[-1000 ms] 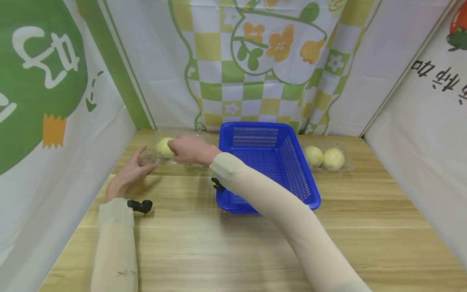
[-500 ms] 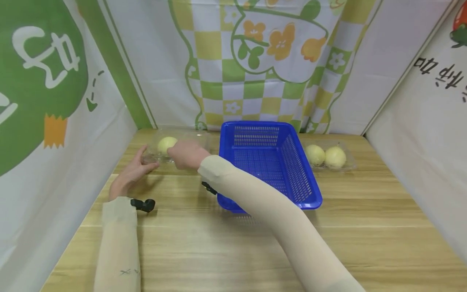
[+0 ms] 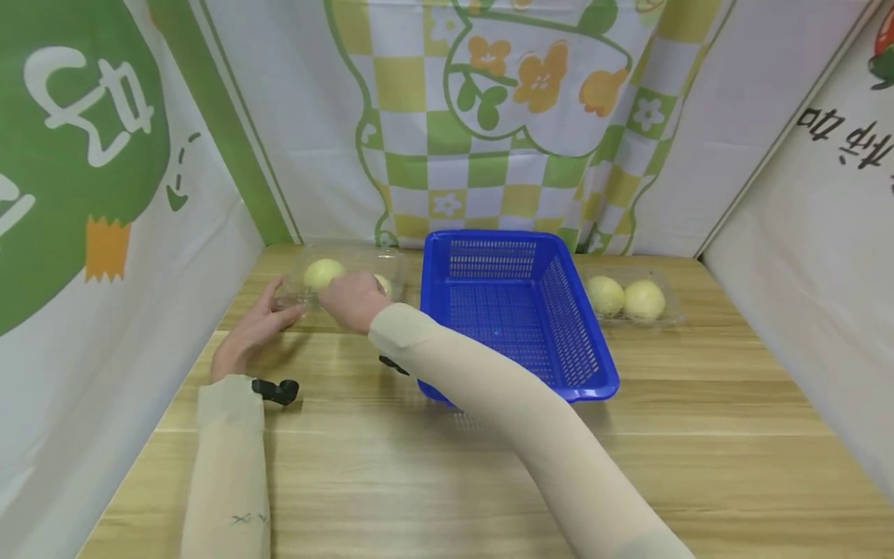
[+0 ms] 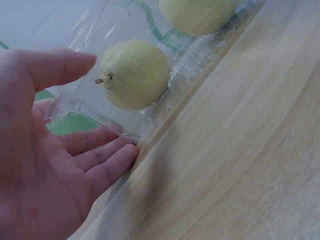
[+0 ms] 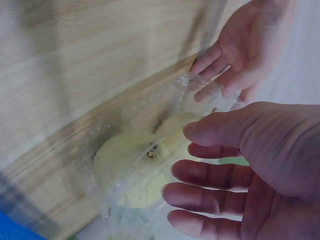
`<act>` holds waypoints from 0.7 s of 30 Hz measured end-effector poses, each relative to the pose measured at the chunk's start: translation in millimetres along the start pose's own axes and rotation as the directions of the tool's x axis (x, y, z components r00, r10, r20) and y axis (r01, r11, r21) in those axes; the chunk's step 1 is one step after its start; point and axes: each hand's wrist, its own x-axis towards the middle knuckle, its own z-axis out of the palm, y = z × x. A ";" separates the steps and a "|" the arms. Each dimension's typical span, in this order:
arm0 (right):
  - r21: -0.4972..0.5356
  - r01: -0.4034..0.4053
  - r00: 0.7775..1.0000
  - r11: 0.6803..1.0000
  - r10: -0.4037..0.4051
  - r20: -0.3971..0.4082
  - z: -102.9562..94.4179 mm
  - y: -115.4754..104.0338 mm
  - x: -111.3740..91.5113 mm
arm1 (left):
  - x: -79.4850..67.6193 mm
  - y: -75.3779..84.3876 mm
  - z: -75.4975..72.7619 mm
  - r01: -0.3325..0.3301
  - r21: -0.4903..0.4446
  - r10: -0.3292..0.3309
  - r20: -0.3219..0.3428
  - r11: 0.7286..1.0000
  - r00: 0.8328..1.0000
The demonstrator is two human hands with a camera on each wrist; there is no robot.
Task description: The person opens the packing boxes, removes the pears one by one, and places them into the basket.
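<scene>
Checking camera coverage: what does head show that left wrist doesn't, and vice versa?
Head only: the blue basket, the right hand, and the clear box right of the basket with two fruits.
Left wrist only: the stem on one fruit in the other clear box, and lower fingers of the left hand.
Both: left hand, that box, its two fruits, wooden table.
</scene>
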 end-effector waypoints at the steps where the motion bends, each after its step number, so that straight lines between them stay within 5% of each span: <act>1: -0.012 0.001 1.000 1.000 -0.001 -0.002 0.8 -2.0 0.5 | 1.6 -3.1 -0.5 -0.007 -0.008 0.007 -0.003 1.000 1.000; 11: -0.083 -0.015 0.997 0.996 0.010 -0.071 9.2 -11.4 4.2 | 0.9 3.2 2.3 -0.004 -0.125 0.001 -0.026 0.992 1.000; 16: -0.110 -0.021 0.999 0.994 0.015 -0.052 9.7 -15.4 4.9 | -8.4 18.7 5.3 0.007 -0.150 -0.008 -0.009 0.989 1.000; 21: -0.155 -0.011 1.000 0.988 0.009 -0.015 8.7 -17.6 3.4 | -2.3 11.3 3.1 0.031 -0.141 -0.033 -0.009 0.990 0.999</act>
